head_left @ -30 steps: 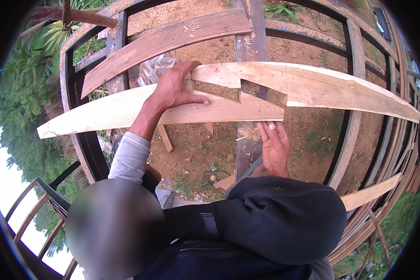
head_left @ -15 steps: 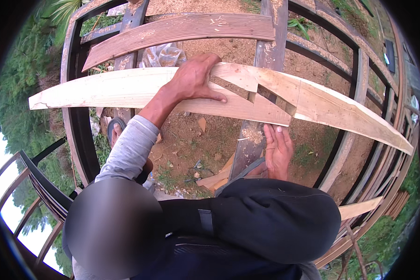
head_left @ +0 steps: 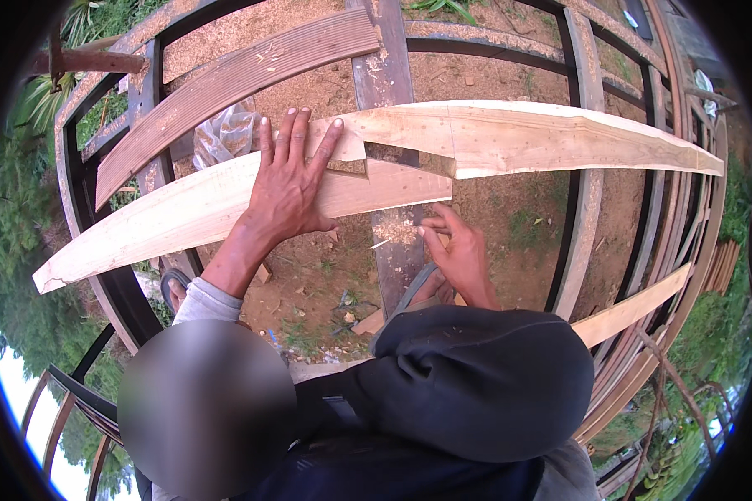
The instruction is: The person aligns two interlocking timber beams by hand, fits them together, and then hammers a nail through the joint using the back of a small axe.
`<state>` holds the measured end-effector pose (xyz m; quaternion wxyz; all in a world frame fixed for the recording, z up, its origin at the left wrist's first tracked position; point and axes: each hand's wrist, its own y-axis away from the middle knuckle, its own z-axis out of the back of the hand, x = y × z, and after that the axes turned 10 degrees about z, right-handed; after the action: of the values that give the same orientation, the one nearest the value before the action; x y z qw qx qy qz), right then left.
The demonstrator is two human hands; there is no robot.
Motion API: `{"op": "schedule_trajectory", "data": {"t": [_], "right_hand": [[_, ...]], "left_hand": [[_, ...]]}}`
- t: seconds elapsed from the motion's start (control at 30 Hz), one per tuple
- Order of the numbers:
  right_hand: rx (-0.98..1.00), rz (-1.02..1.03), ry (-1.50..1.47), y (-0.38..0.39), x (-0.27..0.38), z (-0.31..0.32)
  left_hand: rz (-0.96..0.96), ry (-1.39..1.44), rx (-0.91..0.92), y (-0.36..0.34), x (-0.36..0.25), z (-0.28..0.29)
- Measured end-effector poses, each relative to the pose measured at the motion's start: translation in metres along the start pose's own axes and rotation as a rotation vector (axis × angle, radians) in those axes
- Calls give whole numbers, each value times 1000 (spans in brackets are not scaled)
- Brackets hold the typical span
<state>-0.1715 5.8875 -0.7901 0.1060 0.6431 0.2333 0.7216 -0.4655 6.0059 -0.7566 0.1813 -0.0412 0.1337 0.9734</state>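
Note:
My left hand (head_left: 286,188) lies with fingers spread over the left pale curved board (head_left: 154,221) and the near end of the right pale curved board (head_left: 576,146). Notched ends of both boards overlap at the middle, with angled gaps between them. My right hand (head_left: 459,255) is just below the left board's right end, fingers loosely bent and apart, holding nothing visible. Under them a dark beam (head_left: 393,271) carries wood shavings (head_left: 397,234).
A grooved reddish board (head_left: 242,83) lies across the framework (head_left: 585,234) at the back, beside crumpled plastic (head_left: 221,142). Dirt ground shows through the frame. Long strips (head_left: 693,309) line the right side. My sandalled feet (head_left: 175,288) are below.
My left hand has spread from a grip into a flat press. My right hand has turned from palm up to bent fingers, slightly below the board. The view has shifted slightly.

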Motion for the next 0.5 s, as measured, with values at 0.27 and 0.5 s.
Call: {"op": "schedule_trajectory", "data": {"t": [0.27,0.5], "right_hand": [[14,594,1447,-65,82,56],[174,674,1430,-110,90,72]], "left_hand": [[-19,81,12,-4,-6,-7],[-17,108,-120,-18,4,-5]]}}
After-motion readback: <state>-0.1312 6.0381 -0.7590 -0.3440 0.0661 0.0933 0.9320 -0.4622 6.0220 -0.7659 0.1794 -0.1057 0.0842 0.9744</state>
